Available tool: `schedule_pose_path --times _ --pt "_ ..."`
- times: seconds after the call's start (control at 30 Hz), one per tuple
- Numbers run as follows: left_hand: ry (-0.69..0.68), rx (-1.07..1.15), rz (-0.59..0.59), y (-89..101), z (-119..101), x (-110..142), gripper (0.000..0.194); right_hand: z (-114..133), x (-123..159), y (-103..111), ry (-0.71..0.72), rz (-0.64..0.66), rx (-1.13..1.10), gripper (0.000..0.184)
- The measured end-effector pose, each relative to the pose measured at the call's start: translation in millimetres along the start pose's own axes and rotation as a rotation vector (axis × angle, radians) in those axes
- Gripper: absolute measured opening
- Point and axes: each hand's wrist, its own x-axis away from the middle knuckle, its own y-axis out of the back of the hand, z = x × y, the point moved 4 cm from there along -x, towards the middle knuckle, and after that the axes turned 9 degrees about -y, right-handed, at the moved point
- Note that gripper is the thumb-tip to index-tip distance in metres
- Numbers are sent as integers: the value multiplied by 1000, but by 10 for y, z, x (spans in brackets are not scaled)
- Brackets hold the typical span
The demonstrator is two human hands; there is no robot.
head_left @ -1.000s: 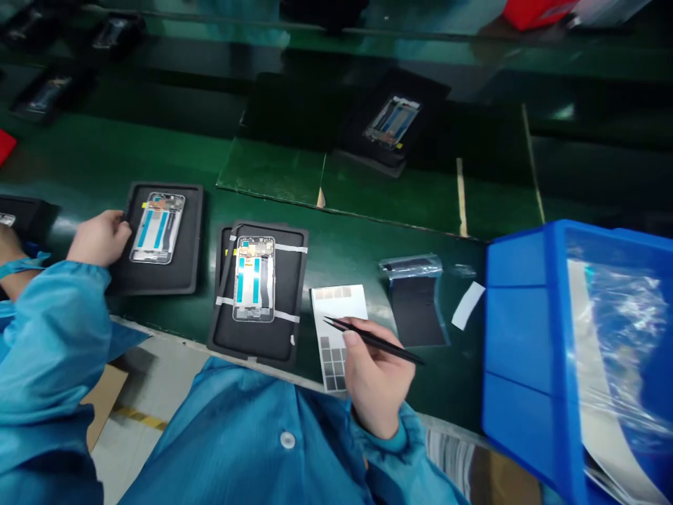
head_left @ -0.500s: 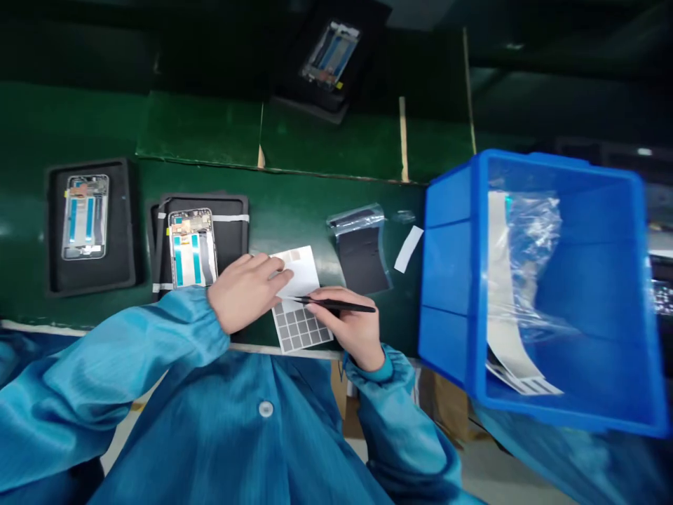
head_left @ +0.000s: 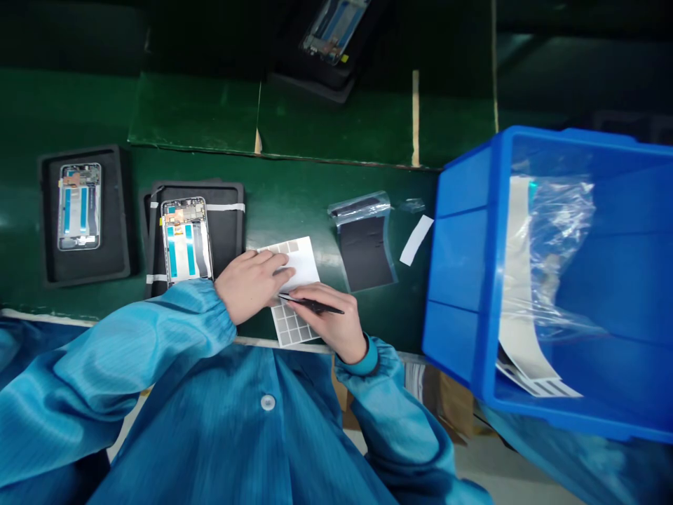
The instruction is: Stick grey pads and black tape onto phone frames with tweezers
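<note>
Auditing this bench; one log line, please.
left hand: on white sheet; right hand: holds black tweezers, tips at sheet; blue bin: right of sheet

Opened phones (head_left: 78, 207) in black trays (head_left: 116, 264), tweezers (head_left: 322, 307) and a green workbench (head_left: 294, 186) show an electronics workshop.

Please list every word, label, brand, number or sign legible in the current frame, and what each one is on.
No text can be read anywhere in this view.
Opened phones, in the left tray, the middle one and the far one: any markings are too small or blurred.
White sheet of grey squares: no legible lettering; partly covered by the hands.
Blue bin: no lettering visible.
</note>
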Motion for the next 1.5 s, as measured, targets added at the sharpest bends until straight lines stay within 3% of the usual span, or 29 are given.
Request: schedule_pose_path --times 0.5,0.63,0.77,0.87,1.03,1.3,1.5 --pt "-3 -1 3 -8 2 -16 54 20 -10 3 -8 -2 -17 5" --pt "0 18 13 -2 1 -14 53 52 10 61 -69 -20 -63 4" --pt "-25 178 -53 159 49 172 70 192 26 187 -108 -117 -114 11" --pt "31 451 -193 335 160 404 60 364 -2 190 -95 -132 -143 13" --pt "175 869 -305 374 306 685 12 652 -99 -28 -65 -87 -203 13" --pt "272 889 -417 286 496 1068 11 724 -210 -427 -208 -136 -236 14" --pt "303 935 -486 259 629 1268 12 800 -312 -646 -243 -69 -237 15"
